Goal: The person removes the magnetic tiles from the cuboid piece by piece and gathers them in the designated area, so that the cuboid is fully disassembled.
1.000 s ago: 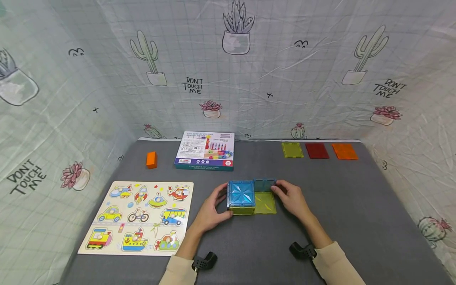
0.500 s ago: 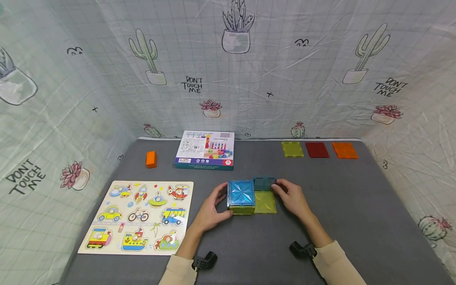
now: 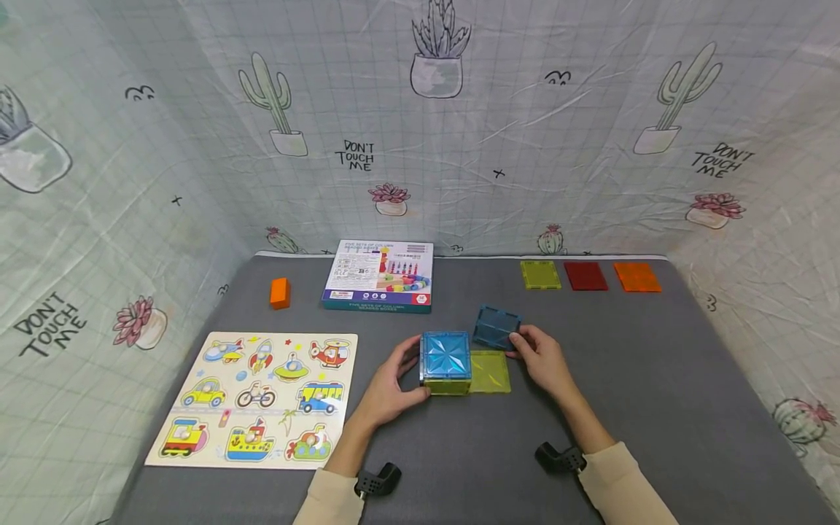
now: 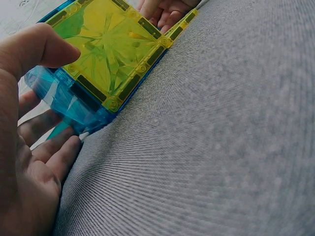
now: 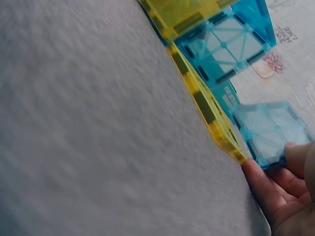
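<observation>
A cube of translucent magnetic tiles (image 3: 446, 356) stands on the table, blue on top with a yellow front face (image 4: 110, 46). My left hand (image 3: 389, 390) holds it from the left, thumb at the yellow face and fingers along the blue side. Flat against the cube's right side lies a yellow-green tile (image 3: 491, 373). Between thumb and fingers, my right hand (image 3: 543, 359) pinches a blue magnetic tile (image 3: 495, 325), tilted, behind that flat tile. In the right wrist view the pinched blue tile (image 5: 270, 129) is apart from the cube, with a fingertip right at the yellow tile's end.
Yellow-green (image 3: 541, 275), dark red (image 3: 586, 276) and orange (image 3: 637, 277) tiles lie at the back right. A boxed toy set (image 3: 377, 275) and an orange block (image 3: 279, 293) sit at the back left. A vehicle puzzle board (image 3: 262, 375) lies left of my left hand.
The blue tile in my right hand stood upright along the flat tile's back edge; now it is lifted away, tilted and slightly farther back. My left hand and the cube stay put.
</observation>
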A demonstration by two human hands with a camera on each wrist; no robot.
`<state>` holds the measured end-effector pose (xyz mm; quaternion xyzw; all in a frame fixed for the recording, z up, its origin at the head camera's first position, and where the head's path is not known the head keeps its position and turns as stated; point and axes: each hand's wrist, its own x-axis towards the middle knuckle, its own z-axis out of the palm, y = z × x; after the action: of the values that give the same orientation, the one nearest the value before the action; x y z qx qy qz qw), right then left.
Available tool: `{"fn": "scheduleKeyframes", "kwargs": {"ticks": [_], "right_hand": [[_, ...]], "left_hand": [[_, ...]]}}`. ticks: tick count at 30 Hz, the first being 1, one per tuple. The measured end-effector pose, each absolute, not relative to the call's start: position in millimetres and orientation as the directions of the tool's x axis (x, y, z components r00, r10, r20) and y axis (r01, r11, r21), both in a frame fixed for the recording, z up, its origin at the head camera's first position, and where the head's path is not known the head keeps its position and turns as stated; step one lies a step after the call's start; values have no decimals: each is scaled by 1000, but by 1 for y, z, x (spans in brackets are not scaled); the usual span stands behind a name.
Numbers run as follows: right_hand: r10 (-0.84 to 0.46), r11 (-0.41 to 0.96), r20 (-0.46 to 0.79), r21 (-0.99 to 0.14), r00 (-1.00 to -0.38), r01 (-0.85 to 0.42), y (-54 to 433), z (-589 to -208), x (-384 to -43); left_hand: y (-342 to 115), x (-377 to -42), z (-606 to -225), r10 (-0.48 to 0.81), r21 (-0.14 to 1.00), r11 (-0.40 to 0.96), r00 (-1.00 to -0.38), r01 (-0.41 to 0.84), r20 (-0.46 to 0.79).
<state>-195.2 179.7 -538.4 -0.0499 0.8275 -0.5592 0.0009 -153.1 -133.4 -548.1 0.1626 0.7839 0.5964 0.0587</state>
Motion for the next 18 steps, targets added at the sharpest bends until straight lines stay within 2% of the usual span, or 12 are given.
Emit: {"fn": "scheduleKeyframes", "kwargs": {"ticks": [8,18], "right_hand": [[-126,373,-1,-927,-992,-46,183,-532,-206],[-140,317,-130,-945,-982,80,187,-529,-220]], "left_hand": [[-132,-154,-550,316,953,240,-943,185,103],[-133,-154,-550,317,950,227,-938,217,138]]}}
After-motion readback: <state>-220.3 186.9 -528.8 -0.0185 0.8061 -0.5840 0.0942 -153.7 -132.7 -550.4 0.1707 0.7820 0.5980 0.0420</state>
